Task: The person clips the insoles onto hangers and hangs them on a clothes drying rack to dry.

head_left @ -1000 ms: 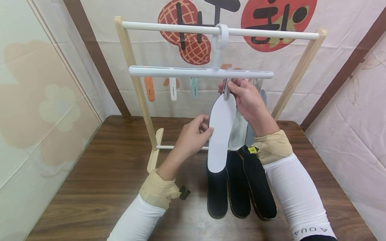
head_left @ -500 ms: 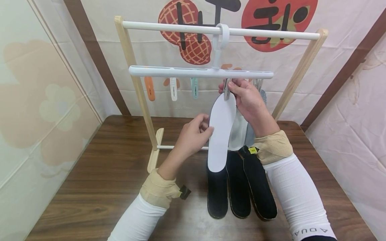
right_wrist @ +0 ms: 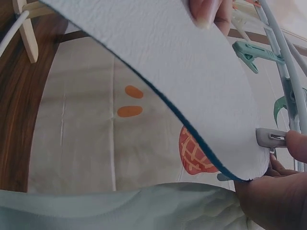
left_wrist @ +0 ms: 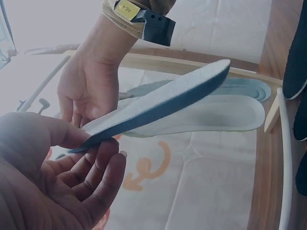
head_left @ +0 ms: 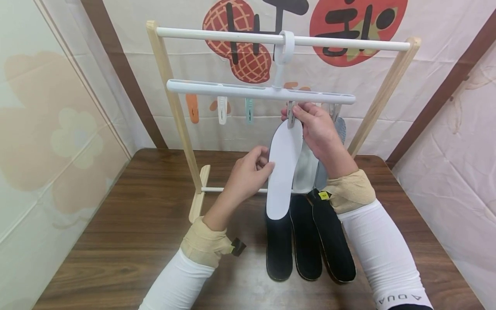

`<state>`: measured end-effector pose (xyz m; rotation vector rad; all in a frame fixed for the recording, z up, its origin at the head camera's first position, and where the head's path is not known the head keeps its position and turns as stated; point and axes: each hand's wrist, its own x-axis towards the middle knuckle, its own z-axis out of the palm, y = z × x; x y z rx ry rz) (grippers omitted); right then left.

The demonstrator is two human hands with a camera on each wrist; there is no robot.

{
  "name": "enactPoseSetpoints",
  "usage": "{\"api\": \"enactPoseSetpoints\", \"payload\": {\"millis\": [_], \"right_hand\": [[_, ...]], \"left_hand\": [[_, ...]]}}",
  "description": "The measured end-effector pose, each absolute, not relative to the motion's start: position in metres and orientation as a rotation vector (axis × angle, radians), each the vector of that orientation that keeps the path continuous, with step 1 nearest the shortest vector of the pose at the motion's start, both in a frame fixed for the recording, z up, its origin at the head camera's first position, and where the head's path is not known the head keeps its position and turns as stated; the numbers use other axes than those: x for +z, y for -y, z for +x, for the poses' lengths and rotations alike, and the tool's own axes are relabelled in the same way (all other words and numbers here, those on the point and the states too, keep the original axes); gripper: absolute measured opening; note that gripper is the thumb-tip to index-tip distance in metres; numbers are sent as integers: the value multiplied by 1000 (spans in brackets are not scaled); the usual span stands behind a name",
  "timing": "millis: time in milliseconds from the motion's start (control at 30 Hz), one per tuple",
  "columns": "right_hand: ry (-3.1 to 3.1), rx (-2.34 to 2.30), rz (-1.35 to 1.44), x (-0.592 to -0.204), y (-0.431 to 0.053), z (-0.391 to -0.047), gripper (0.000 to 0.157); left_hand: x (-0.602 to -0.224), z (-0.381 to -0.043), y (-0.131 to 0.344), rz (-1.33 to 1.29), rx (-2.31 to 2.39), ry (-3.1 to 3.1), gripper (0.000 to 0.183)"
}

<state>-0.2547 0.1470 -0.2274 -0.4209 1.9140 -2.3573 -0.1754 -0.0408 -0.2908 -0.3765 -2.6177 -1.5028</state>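
From the hanger (head_left: 232, 90) hang an orange clip (head_left: 192, 108), a white clip (head_left: 222, 111) and a teal clip (head_left: 249, 111). Your left hand (head_left: 247, 174) pinches the white insole (head_left: 284, 172) by its left edge. Its top end sits in a grey clip (head_left: 290, 115). Three black insoles (head_left: 307, 245) lie on the tabletop (head_left: 135, 241). Your right hand (head_left: 317, 128) pinches that grey clip.

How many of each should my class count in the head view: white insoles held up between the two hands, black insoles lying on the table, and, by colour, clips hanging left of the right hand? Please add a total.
White insole: 1
Black insoles: 3
Orange clip: 1
White clip: 1
Teal clip: 1
Grey clip, on the white insole: 1
Total: 8
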Motion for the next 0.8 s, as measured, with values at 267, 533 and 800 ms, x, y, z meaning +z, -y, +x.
{"api": "enactPoseSetpoints", "payload": {"millis": [267,533,800], "right_hand": [[-1912,-2391,-436,-229,-148,-253,43],[-1907,-2375,-459,-231,-149,-250,39],[-1967,-2308,-427,-234,-150,-251,44]], "left_hand": [[-294,-177,41,-375,-1502,2623,30],[-299,-178,42,-360,-1503,2653,27],[-305,-181,44,-335,-1481,2674,28]]}}
